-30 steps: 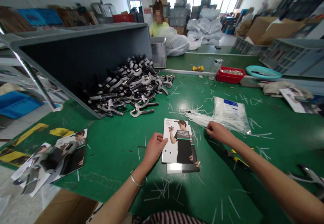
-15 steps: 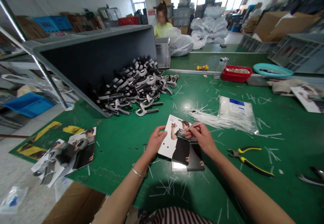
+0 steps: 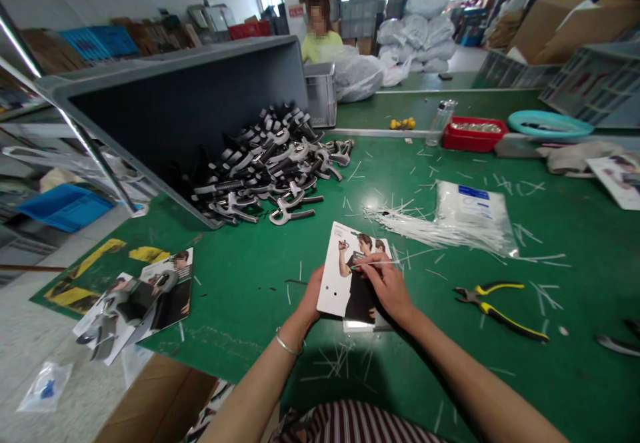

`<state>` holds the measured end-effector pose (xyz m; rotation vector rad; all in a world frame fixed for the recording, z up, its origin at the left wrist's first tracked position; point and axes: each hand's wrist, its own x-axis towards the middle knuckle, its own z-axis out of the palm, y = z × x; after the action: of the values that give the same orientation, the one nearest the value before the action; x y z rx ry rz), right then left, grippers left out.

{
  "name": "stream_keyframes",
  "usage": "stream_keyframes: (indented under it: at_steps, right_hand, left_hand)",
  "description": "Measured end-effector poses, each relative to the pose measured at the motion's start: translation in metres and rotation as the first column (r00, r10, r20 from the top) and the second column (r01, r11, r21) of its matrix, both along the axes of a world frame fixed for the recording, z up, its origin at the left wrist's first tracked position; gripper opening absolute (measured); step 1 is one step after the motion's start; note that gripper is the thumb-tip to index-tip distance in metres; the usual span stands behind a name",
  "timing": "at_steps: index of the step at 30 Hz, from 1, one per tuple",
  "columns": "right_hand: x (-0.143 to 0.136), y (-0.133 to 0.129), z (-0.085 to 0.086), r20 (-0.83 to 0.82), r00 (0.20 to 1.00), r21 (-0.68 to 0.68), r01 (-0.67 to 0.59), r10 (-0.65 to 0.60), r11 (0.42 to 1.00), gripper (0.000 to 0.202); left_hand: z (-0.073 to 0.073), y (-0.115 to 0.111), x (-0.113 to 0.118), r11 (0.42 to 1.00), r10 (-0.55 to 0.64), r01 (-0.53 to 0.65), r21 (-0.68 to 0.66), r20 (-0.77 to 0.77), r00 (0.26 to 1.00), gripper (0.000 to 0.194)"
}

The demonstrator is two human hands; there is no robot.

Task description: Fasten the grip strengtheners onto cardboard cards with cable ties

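A printed backing card [image 3: 333, 266], white and black with a person's picture and two small holes, is tilted up in my left hand [image 3: 311, 295]. The left fingers go behind the card, partly hidden. My right hand [image 3: 391, 291] pinches a thin white cable tie [image 3: 367, 263] across the card's upper front. More cards lie under the held one, with a glossy edge [image 3: 356, 326] showing. Farther right, yellow-and-black cutting pliers [image 3: 475, 301] lie with their handles apart. A bundle of loose white cable ties [image 3: 417, 228] runs into a clear plastic bag [image 3: 470, 206].
A grey crate [image 3: 185, 69] on its side spills a heap of grey-and-black hand grips [image 3: 273, 159]. Cards with grips on them [image 3: 135, 303] lie at the left corner. At the back stand a red tray [image 3: 473, 137] and a turquoise dish [image 3: 550, 129]. A co-worker [image 3: 320, 36] is beyond.
The held card has tilted up and my left hand has slid lower behind its edge. My right hand has brought the cable tie flatter against the card's front. The view has shifted slightly.
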<state>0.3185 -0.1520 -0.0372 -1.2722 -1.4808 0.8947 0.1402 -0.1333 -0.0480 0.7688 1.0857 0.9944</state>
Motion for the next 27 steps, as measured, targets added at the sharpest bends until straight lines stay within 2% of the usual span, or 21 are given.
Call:
stream_keyframes:
  at_steps: [2, 4, 5, 7, 8, 9, 11, 13, 14, 15, 18, 21, 23, 27]
  right_hand:
    - [0.001, 0.0, 0.001, 0.101, 0.995, 0.024, -0.021, 0.019, 0.999, 0.019]
    - [0.003, 0.0, 0.001, 0.08, 0.996, 0.025, -0.05, 0.048, 0.998, 0.018]
    - [0.004, 0.0, 0.001, 0.04, 0.997, 0.015, -0.067, 0.066, 0.998, 0.018]
    - [0.008, -0.001, 0.001, -0.043, 0.994, -0.022, -0.1, 0.099, 0.995, 0.018]
    - [0.009, -0.002, 0.001, -0.073, 0.991, -0.045, -0.12, 0.117, 0.992, 0.018]
    - [0.01, -0.002, 0.001, -0.091, 0.987, -0.062, -0.137, 0.131, 0.989, 0.017]
    - [0.012, -0.003, 0.001, -0.104, 0.983, -0.067, -0.156, 0.149, 0.985, 0.016]
    - [0.012, -0.004, 0.001, -0.113, 0.982, -0.06, -0.161, 0.154, 0.985, 0.016]
    - [0.012, -0.005, 0.001, -0.123, 0.98, -0.06, -0.162, 0.153, 0.985, 0.016]
    - [0.011, -0.005, 0.001, -0.138, 0.979, -0.064, -0.161, 0.151, 0.985, 0.016]
    - [0.01, -0.006, 0.002, -0.18, 0.975, -0.092, -0.151, 0.133, 0.984, 0.016]
    - [0.009, -0.006, 0.002, -0.179, 0.976, -0.106, -0.144, 0.123, 0.984, 0.017]
    - [0.008, -0.007, 0.003, -0.149, 0.981, -0.088, -0.14, 0.126, 0.986, 0.017]
    - [0.006, -0.009, 0.003, -0.081, 0.99, -0.045, -0.118, 0.114, 0.992, 0.018]
  left_hand:
    - [0.006, 0.001, -0.002, 0.998, -0.044, 0.046, 0.033, -0.059, 0.997, 0.032]
    - [0.015, -0.001, -0.006, 0.99, -0.045, 0.068, 0.122, -0.186, 0.982, 0.027]
    - [0.019, -0.002, -0.009, 0.979, -0.02, 0.079, 0.187, -0.301, 0.953, 0.026]
    - [0.029, -0.006, -0.015, 0.943, 0.072, 0.123, 0.308, -0.551, 0.831, 0.025]
    - [0.034, -0.009, -0.017, 0.928, 0.101, 0.158, 0.337, -0.636, 0.765, 0.022]
    - [0.038, -0.012, -0.019, 0.92, 0.089, 0.2, 0.337, -0.676, 0.731, 0.019]
    - [0.045, -0.019, -0.022, 0.895, -0.077, 0.339, 0.291, -0.649, 0.757, 0.018]
    - [0.049, -0.025, -0.023, 0.832, -0.273, 0.479, 0.279, -0.546, 0.792, 0.026]
    - [0.05, -0.028, -0.024, 0.804, -0.317, 0.514, 0.299, -0.517, 0.795, 0.029]
    - [0.05, -0.029, -0.025, 0.785, -0.314, 0.525, 0.328, -0.52, 0.795, 0.031]
    - [0.047, -0.03, -0.023, 0.768, -0.17, 0.496, 0.406, -0.617, 0.768, 0.029]
    - [0.042, -0.027, -0.016, 0.786, -0.019, 0.421, 0.452, -0.664, 0.748, 0.035]
    - [0.038, -0.024, -0.011, 0.802, 0.048, 0.356, 0.48, -0.645, 0.762, 0.041]
    - [0.023, -0.024, -0.007, 0.853, 0.014, 0.271, 0.446, -0.538, 0.843, 0.03]
